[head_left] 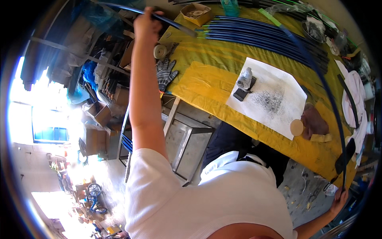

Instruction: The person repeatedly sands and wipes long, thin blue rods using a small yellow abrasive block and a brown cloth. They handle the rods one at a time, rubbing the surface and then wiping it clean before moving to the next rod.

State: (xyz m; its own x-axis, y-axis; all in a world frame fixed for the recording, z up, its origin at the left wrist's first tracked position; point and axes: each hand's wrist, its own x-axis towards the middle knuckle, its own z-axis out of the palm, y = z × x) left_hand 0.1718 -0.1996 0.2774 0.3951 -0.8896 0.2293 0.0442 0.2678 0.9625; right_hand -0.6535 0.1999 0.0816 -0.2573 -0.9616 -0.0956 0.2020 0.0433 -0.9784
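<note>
At the upper left my left hand is closed round a long dark blue rod. One end of that rod reaches toward a row of similar dark blue rods on the table. My right hand, low at the right edge, pinches the near end of another long dark rod. This one runs up across the right side of the table to a bright green tip. Between my arms lies a white sheet with dark powder scattered on it. A small bottle and a dark block sit on the sheet.
Yellow sheeting covers the table. A grey striped glove and a tape roll lie at its left. A cardboard box stands at the back, a brown cloth at right. Metal frame legs stand below; shelves with boxes are left.
</note>
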